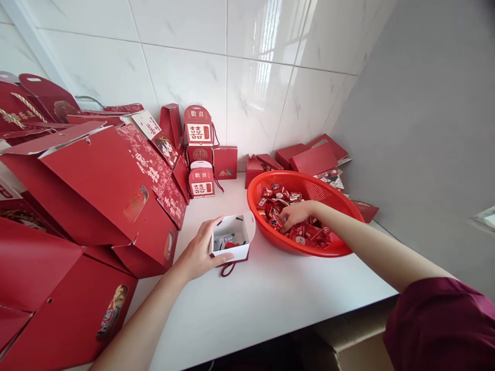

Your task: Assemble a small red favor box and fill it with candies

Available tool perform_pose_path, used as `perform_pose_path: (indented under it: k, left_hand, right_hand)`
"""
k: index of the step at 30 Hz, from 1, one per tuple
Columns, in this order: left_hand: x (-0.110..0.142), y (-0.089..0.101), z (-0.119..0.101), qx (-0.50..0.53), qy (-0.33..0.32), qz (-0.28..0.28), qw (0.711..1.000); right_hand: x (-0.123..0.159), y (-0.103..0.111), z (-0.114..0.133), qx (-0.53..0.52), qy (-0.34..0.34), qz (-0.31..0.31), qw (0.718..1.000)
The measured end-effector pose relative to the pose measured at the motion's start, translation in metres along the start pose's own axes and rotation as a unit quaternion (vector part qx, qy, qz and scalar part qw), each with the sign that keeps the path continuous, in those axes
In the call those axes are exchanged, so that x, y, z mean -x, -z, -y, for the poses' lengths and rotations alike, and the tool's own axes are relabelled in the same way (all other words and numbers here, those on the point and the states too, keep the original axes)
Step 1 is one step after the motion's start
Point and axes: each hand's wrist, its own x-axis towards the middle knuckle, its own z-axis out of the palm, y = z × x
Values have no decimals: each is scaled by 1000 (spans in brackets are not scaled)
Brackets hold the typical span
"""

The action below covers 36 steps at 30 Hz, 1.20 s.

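Note:
My left hand (201, 252) is wrapped round a small open gift box (237, 253), white inside, with its lid flap up and a dark red cord loop below. A few wrapped pieces lie in the bottom, one pale with green and one red. Inside the red plastic basket (266, 238), my right hand (297, 213) reaches down into a pile of red-wrapped candies (309, 234). Its fingers are bent round candy, with the fingertips partly hidden among the wrappers. The box stands on the white table just left of the basket.
Large red gift boxes (96, 180) crowd the left side. Two small closed boxes with cord handles, one upper (198, 129) and one lower (201, 180), are near the tiled wall. More red boxes (315, 157) lie behind the basket. A cardboard box (363, 345) is below the table edge.

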Motion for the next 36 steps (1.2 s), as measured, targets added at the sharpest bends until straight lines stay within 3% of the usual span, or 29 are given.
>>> perform_pose_path:
  k: [9,15,18,22,25,27,30,34,36]
  left_hand:
    - [0,0,1,-12,-19,-19,1000]
    - [3,2,-9,-64,-186,-48,979]
    - [4,4,-10,-99,-202,-62,972]
    - [6,4,-7,-84,-175,-172,966]
    - [9,3,-8,-62,-144,-277,948]
    - [10,4,-10,-36,-142,-306,941]
    - [12,5,-13,-16,-162,-305,939]
    - [10,3,-8,-24,-167,-245,955]
    - [8,-3,-3,45,-143,-207,967]
  right_hand:
    - [29,15,23,61,11,-140,988]
    - [50,7,60,100,-71,-251,960]
    - [58,-8,96,113,-72,-369,920]
    - [65,-30,147,7,109,-554,825]
    - [55,-47,173,-85,192,-623,754]
    - [40,-59,183,-152,216,-634,727]
    - [11,-80,188,-224,257,-607,718]
    - [-18,-101,179,-226,282,-600,714]
    - [-24,-105,172,-242,275,-585,724]
